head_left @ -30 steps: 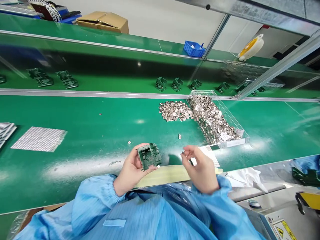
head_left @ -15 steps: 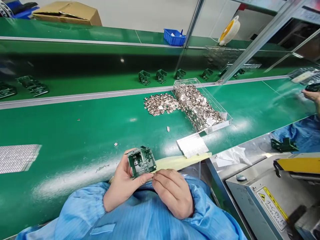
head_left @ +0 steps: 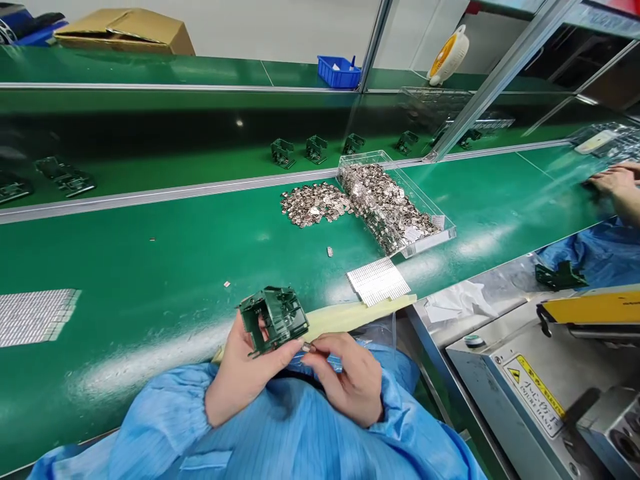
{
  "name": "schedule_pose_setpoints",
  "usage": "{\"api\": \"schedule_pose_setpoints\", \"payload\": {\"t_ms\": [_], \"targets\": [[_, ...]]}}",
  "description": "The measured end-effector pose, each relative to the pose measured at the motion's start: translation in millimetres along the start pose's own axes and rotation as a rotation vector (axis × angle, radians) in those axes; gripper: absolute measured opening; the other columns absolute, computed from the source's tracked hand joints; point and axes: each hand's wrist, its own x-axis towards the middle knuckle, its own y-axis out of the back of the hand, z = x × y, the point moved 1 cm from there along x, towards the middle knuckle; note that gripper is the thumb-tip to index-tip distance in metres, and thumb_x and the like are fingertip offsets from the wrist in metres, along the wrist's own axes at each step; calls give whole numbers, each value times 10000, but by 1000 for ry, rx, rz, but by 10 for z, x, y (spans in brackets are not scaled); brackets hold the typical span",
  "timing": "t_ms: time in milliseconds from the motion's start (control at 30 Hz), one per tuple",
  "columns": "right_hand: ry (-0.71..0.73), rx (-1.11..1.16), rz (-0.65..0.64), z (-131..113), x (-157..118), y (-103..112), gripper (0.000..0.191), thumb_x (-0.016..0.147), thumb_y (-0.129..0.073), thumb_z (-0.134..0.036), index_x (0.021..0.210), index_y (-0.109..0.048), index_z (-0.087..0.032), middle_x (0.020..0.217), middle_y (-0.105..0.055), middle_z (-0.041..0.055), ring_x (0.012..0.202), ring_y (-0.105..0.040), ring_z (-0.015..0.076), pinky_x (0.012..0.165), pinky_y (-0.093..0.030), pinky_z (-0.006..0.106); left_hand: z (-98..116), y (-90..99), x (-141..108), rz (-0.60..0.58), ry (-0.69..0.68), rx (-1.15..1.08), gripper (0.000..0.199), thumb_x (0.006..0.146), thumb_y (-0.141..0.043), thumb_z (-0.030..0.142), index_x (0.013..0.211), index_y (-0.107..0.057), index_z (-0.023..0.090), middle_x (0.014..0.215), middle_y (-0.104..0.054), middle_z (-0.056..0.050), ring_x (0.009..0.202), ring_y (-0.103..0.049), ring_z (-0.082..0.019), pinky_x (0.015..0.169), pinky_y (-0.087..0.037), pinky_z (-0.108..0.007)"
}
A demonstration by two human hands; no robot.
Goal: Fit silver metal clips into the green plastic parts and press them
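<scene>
The left hand (head_left: 240,380) is curled round a green circuit-board block (head_left: 285,317), its thumb along the lower front edge and its fingers behind the left side; the block is held tilted above the front of the green bench (head_left: 175,267), with a hollow, open part toward the left hand and a more closed, crowded part toward the right. The right hand (head_left: 350,380) is pinched, thumb against fingers, on a small metal piece (head_left: 307,347); the relation that matters is between these two: the metal piece sits just below and to the right of the block's lower right corner, at the tip of the left thumb, its long axis seeming to run sideways from that thumb to the right fingertips; whether it touches the block cannot be told. The right hand is nearer to that corner from outside, while the left bears the block.

Beyond the hands, a loose metal piece (head_left: 329,251) lies alone on the bench; past it are a heap of metal pieces (head_left: 315,203) and, to its right and touching it, a clear tray (head_left: 430,245) full of the like; a white striped sheet (head_left: 379,280) lies nearer, beside a pale yellow strip (head_left: 345,319); at the far right, a co-worker's hand (head_left: 617,183) rests low over the bench.
</scene>
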Motion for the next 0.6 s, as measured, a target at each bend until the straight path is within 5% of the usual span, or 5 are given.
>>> {"api": "schedule_pose_setpoints", "payload": {"t_ms": [233, 400, 600], "targets": [[-430, 349, -1, 10, -5, 30, 75, 887, -616, -210, 821, -640, -184, 621, -605, -15, 518, -585, 115, 496, -488, 216, 59, -42, -15, -21, -71, 36, 610, 667, -823, 254, 1147, -451, 198, 993, -693, -42, 850, -703, -178, 764, -589, -275], [-394, 264, 109, 33, 68, 215, 45, 831, -689, -196, 786, -686, -191, 798, -596, 40, 699, -593, 152, 562, -501, 242, 118, -75, -11, -95, -150, -30, 547, 696, -793, 224, 1128, -457, 222, 988, -685, -26, 835, -704, -160, 767, -593, -258], [-381, 160, -15, -31, 91, 216, 61, 839, -678, -215, 780, -694, -212, 1015, -610, 91, 1013, -595, 240, 812, -507, 345, 92, -45, -70, -234, -178, -41, 477, 740, -773, 207, 1139, -517, 259, 924, -661, -10, 723, -658, -116, 645, -558, -180]]}}
